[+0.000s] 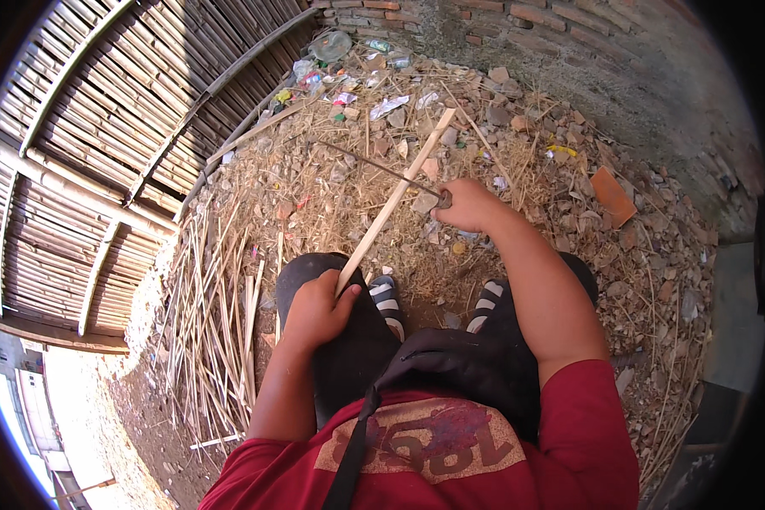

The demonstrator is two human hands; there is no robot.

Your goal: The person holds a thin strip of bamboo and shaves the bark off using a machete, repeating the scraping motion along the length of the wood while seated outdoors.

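My left hand [316, 311] is closed around the lower end of a pale bamboo strip [404, 182], above my left knee. The strip slants up and to the right, away from me. In my right hand [469, 206], the fingers are wrapped round the handle of a long knife [367, 161]. Its thin dark blade points left and away, crossing the strip above its middle. Whether the blade touches the strip or only passes over it, I cannot tell.
A pile of thin bamboo sticks [217, 323] lies to my left. Rubble, straw and litter cover the ground around my sandalled feet [386, 304]. A bamboo-slat wall [119, 102] stands at the left, a brick wall [569, 42] at the back. An orange tile piece [613, 196] lies right.
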